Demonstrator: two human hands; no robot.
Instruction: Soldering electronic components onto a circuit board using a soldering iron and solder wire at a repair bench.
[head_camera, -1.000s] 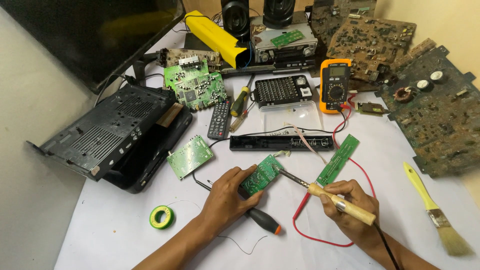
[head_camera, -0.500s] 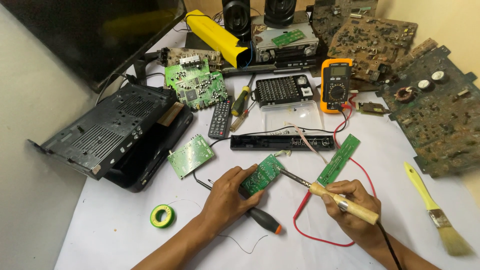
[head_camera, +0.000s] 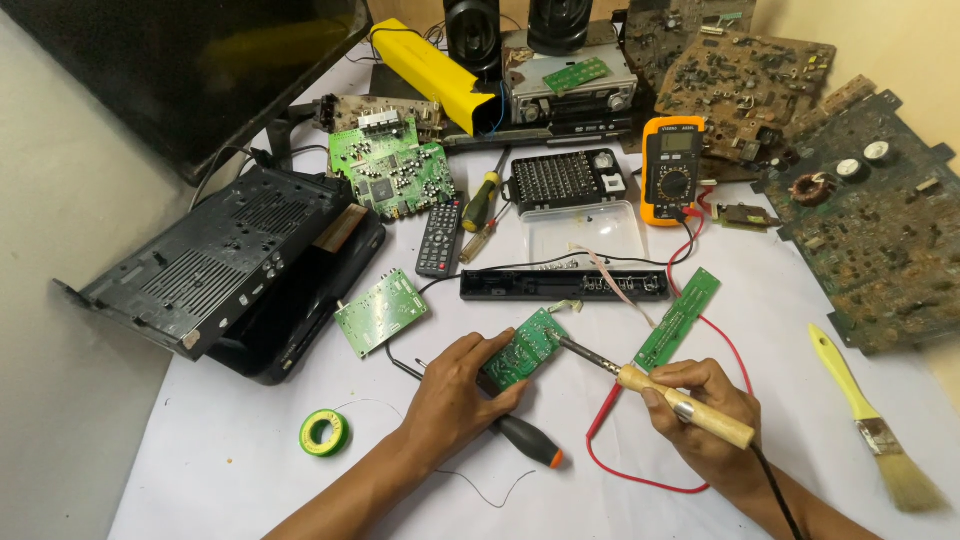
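Note:
My left hand presses down on a small green circuit board lying on the white table, fingers over its near edge. My right hand grips a soldering iron with a wooden handle; its metal tip touches the right end of that board. A black screwdriver with an orange cap lies under my left wrist. A long narrow green board sits just above my right hand.
A black device casing lies open at left, a roll of green tape near it. Farther back are a remote, an orange multimeter with red leads, a black front panel, old boards and a yellow brush.

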